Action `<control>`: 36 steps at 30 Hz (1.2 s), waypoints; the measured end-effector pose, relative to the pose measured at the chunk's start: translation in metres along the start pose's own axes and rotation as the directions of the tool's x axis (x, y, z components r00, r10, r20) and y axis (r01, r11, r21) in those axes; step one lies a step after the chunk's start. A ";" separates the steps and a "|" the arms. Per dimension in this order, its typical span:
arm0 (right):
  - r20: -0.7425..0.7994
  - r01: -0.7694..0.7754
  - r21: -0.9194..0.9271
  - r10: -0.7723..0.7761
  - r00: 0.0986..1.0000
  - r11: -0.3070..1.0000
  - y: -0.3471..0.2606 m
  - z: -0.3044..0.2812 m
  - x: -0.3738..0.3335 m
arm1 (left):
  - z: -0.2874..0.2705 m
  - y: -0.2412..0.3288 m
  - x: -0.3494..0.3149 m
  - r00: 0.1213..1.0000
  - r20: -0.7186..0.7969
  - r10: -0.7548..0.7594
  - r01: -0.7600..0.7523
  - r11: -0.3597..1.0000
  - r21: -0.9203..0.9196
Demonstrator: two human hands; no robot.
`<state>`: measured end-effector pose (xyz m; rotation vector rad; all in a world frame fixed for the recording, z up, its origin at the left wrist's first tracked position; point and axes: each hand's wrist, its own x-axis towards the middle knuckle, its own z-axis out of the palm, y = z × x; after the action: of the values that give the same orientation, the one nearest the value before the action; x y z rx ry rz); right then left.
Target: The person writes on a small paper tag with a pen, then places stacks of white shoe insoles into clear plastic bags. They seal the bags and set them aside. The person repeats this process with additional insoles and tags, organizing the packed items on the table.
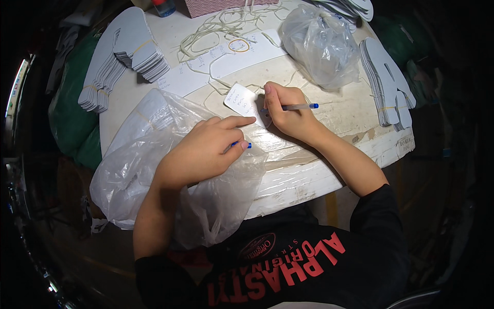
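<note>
My right hand [292, 110] grips a pen [298, 107] with a see-through barrel and a blue end, its tip down at a small white card tag [241, 100]. Handwriting covers part of the tag, and a pale string runs off near its upper corner. With its index finger stretched to the tag's lower edge, my left hand [203, 149] pinches a blue pen cap [249, 145] between thumb and curled fingers. Under that hand and forearm lies a see-through plastic bag [128, 172] with white cut pieces in it, partly hanging over the table's near edge.
Banded stacks of white cut-out shapes stand at the left [144, 54] and right [382, 77] of the worn table [293, 180]. Pale strings [198, 38] tangle over a written-on white strip [190, 76] bearing a rubber band [239, 46]. A stuffed plastic bag [321, 49] sits behind my right hand.
</note>
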<state>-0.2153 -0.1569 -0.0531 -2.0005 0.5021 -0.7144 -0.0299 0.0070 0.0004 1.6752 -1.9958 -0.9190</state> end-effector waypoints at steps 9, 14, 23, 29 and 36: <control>0.008 -0.003 -0.034 0.003 1.000 0.999 0.000 0.000 0.000 | -0.001 0.000 0.000 1.000 0.005 0.000 0.000 1.000 0.001; 0.017 -0.017 -0.012 0.017 1.000 1.000 -0.002 0.000 0.000 | -0.001 0.000 0.000 1.000 0.008 -0.008 0.008 1.000 -0.008; -0.035 0.002 0.021 -0.002 0.999 1.000 -0.001 0.002 0.000 | -0.003 0.005 0.002 0.999 0.015 -0.046 0.046 0.999 -0.020; -0.041 0.005 0.035 -0.003 0.999 0.999 0.001 0.002 -0.001 | -0.003 0.005 0.001 0.999 0.012 -0.041 0.041 0.999 -0.017; -0.062 0.010 0.036 -0.008 0.998 0.999 0.000 0.004 0.001 | -0.002 0.004 0.001 0.999 0.003 -0.036 0.036 0.999 -0.007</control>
<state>-0.2122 -0.1552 -0.0541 -1.9527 0.5130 -0.7873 -0.0317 0.0053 0.0048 1.7124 -1.9684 -0.9400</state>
